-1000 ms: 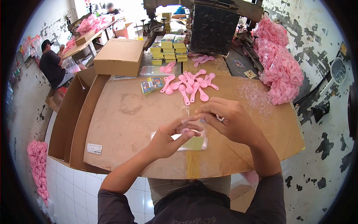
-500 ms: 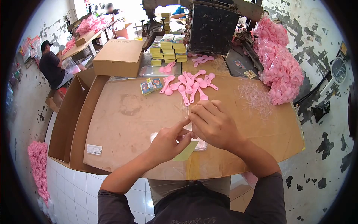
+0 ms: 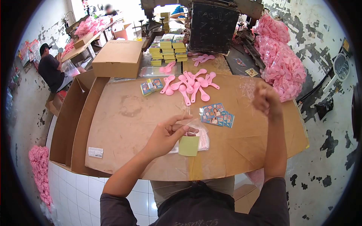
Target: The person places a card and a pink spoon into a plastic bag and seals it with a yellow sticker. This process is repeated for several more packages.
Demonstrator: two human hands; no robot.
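Note:
My left hand [image 3: 166, 137] pinches a clear plastic bag [image 3: 196, 126] above the front middle of the table. A yellow-green card [image 3: 189, 146] hangs just below those fingers, seemingly inside the bag. Under it lies a stack of clear bags [image 3: 204, 140]. Raised at the right, my right hand [image 3: 267, 100] is blurred, its fingers curled; what they hold, if anything, cannot be made out. It is nearest to a heap of thin clear plastic strips [image 3: 247, 90]. Between the hands lie printed cards [image 3: 217, 115], fanned out. Pink measuring spoons [image 3: 192, 84] are piled behind them.
A bundle of cards [image 3: 151, 87] lies left of the spoons. Card stacks [image 3: 167, 49], a closed carton [image 3: 117, 54] and a dark machine [image 3: 213, 28] stand behind. Bagged pink spoons [image 3: 281, 60] rise at the right. An open carton [image 3: 81, 124] borders the left; a person [image 3: 52, 69] sits beyond.
My right hand has moved away from my left, up and right to the strips. The fanned cards and the yellow-green card now show plainly. My left hand stays nearly in place.

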